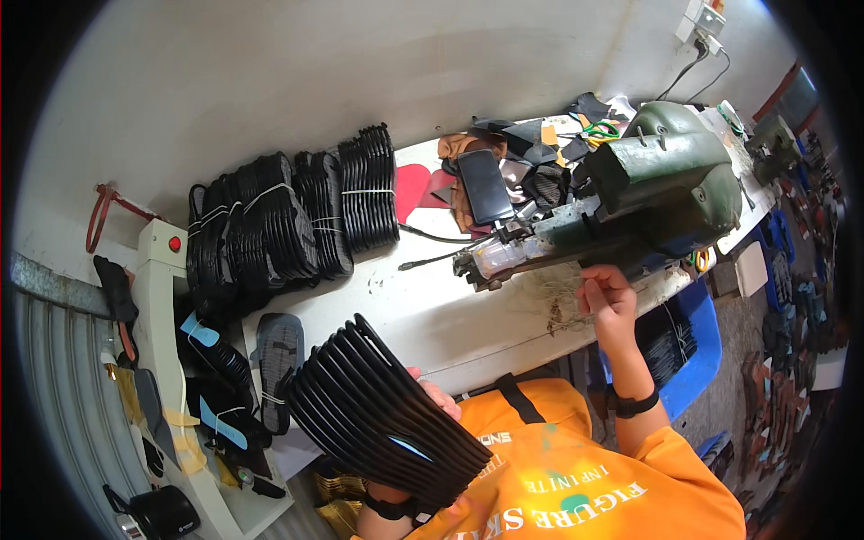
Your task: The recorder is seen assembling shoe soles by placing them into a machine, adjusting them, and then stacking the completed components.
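Observation:
My left hand (437,396) grips a thick stack of black insoles (387,409), held upright on edge in front of my body. Most of that hand is hidden behind the stack; only some fingers show at its right side. My right hand (607,297) is raised by the front side of the green sewing machine (661,175), its fingers curled and pinched together. Whether something thin is between those fingertips I cannot make out. A loose tangle of pale thread (564,306) lies on the table just left of it.
Tied bundles of black insoles (270,220) stand against the wall. Scraps of material and a dark phone (484,186) lie behind the machine on the white table (360,297). A blue bin (706,346) sits below right; a pale post with a red button (174,243) rises left.

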Tool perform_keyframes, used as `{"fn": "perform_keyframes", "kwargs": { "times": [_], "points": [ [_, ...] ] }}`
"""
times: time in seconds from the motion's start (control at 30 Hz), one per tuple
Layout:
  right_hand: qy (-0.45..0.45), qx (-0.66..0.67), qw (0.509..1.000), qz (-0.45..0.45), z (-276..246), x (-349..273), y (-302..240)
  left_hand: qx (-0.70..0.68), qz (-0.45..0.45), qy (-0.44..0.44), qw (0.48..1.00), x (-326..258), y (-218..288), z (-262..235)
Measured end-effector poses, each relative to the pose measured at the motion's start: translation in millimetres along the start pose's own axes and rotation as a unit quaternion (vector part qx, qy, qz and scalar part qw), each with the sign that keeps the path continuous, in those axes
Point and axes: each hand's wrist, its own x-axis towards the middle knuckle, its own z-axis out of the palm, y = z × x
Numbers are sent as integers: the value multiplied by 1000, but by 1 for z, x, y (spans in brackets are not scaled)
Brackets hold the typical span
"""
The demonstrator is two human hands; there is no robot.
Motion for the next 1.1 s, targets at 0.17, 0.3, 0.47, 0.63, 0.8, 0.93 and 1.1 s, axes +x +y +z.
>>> {"fn": "perform_keyframes", "kwargs": {
  "times": [0.17, 0.3, 0.47, 0.63, 0.8, 0.93, 1.1],
  "points": [
    [-174, -9, 966, 193, 53, -31, -49, -38, -14, -31, 999, 1, -2, 3],
    [-289, 136, 917, 240, 86, -49, -66, -111, -116, -8, 987, -2, 3, 18],
    [-232, 190, 904, 305, 77, -34, -61, -85, -86, -50, 991, -2, -2, -1],
    [-319, -19, 901, 295, 62, -47, -63, 15, 224, 24, 974, -8, -5, -18],
    [-485, 269, 733, 393, 78, -83, -47, 107, 231, 72, 964, -4, 1, -6],
    [-522, 320, 721, 324, 92, -77, -64, 114, 205, 75, 969, -13, -12, -47],
    [-525, 367, 752, 156, 115, -74, -95, 195, 184, 79, 960, -16, -18, -49]
  ]
}}
